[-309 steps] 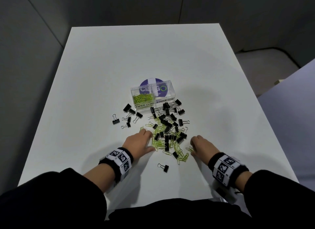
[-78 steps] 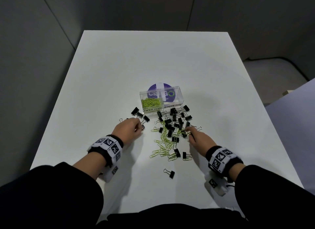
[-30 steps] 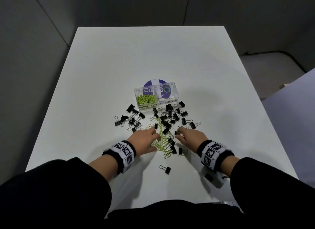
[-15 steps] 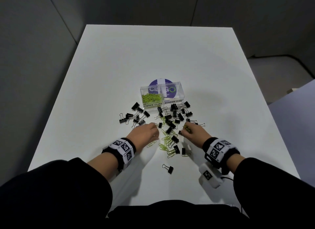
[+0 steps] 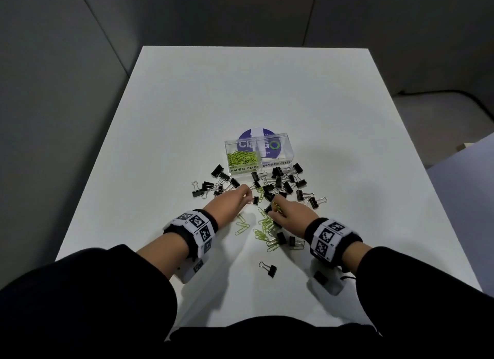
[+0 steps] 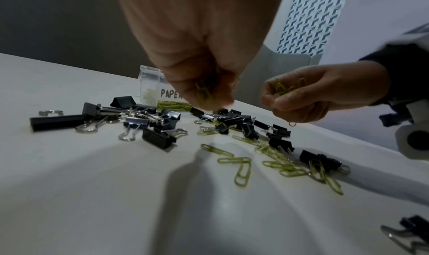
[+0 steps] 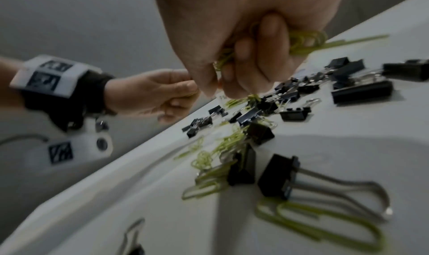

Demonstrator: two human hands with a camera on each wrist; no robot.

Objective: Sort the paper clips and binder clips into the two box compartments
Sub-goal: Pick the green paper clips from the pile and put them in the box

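Note:
A clear two-compartment box (image 5: pixel 290 155) stands mid-table; its left side, labelled PAPER CLIPS, holds green paper clips (image 5: pixel 242 158), its right side is labelled BINDER CLIPS. Black binder clips (image 5: pixel 287 186) and green paper clips (image 5: pixel 264 229) lie scattered in front of it. My left hand (image 5: pixel 232 200) hovers above the pile with its fingers curled round a few green paper clips (image 6: pixel 203 94). My right hand (image 5: pixel 290 211), just right of it, grips a bunch of green paper clips (image 7: pixel 301 42) in its curled fingers.
A separate group of binder clips (image 5: pixel 211 185) lies left of the pile, and a lone binder clip (image 5: pixel 268 268) sits near the front edge. The white table (image 5: pixel 187 104) is bare behind the box. A pale chair or panel stands to the right.
Both hands have lifted off the table with paper clips in them and shifted slightly forward towards the box. The loose clips lie as they did.

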